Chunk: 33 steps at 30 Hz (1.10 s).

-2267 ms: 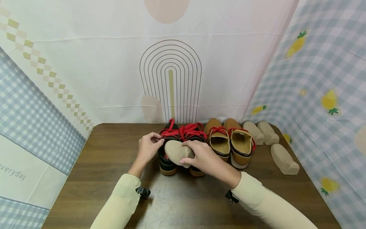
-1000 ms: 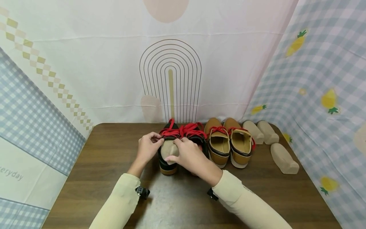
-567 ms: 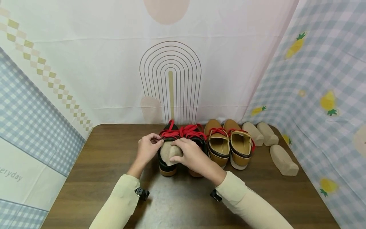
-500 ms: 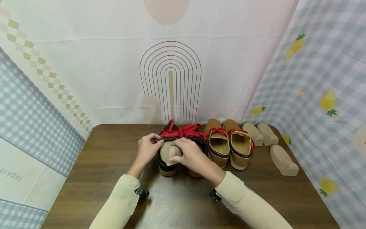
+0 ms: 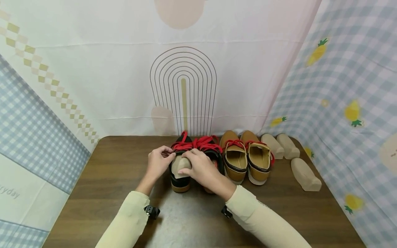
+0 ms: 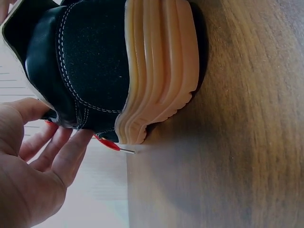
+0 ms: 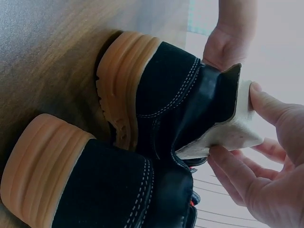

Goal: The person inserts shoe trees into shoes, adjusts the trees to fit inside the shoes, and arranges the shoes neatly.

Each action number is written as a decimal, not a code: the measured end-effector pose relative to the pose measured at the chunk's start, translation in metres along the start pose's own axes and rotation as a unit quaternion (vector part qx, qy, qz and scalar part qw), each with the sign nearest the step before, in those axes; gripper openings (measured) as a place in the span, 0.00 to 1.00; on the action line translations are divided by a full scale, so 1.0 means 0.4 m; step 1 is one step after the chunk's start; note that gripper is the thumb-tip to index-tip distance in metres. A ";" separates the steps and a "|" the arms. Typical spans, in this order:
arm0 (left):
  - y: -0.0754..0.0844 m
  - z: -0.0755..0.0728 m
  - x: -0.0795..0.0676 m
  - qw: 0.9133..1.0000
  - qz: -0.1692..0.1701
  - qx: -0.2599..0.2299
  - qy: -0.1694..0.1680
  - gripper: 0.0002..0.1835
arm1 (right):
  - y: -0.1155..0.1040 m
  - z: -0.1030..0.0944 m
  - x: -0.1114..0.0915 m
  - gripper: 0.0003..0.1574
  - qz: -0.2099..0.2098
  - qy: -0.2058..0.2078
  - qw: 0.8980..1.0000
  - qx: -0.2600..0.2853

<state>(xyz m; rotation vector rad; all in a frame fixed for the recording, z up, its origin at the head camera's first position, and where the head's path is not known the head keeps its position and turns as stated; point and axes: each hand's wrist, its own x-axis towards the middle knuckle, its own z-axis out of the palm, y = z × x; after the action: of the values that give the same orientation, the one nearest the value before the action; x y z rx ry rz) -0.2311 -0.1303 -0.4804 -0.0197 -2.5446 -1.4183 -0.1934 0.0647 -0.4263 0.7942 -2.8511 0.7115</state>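
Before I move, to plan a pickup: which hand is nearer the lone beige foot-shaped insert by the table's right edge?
The right hand: left of that insert, across the red-laced tan shoes. The left hand is farther left, pinching the leftmost red-laced black shoe.

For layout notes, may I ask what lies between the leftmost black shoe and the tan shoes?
The head view shows the other black lace-up shoe, partly hidden by the right hand.

Even light — glare on tabletop point(image 5: 189, 213) — wrist views partly washed-out.
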 end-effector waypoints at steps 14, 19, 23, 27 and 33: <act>-0.009 0.001 -0.010 1.000 -0.007 0.007 0.000 0.05 | 0.009 0.037 0.012 0.34 0.018 0.006 1.000 -0.007; -0.008 -0.001 -0.008 1.000 0.000 0.009 0.000 0.05 | 0.011 0.041 0.017 0.34 0.021 0.010 1.000 -0.016; -0.006 0.000 -0.007 1.000 0.005 0.011 -0.002 0.05 | 0.012 0.047 0.022 0.35 0.025 0.014 0.999 -0.029; -0.002 -0.001 -0.005 1.000 0.004 0.010 -0.004 0.05 | 0.015 0.052 0.026 0.35 0.025 0.024 0.999 -0.035; 0.000 -0.006 0.003 1.000 0.010 0.015 0.001 0.05 | 0.019 0.062 0.040 0.34 0.020 0.039 0.998 -0.042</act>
<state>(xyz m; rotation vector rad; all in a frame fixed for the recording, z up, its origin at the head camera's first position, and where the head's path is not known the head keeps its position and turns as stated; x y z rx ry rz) -0.2316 -0.1325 -0.4790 -0.0392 -2.5562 -1.3722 -0.2102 0.0516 -0.4481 0.6848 -2.8140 0.6070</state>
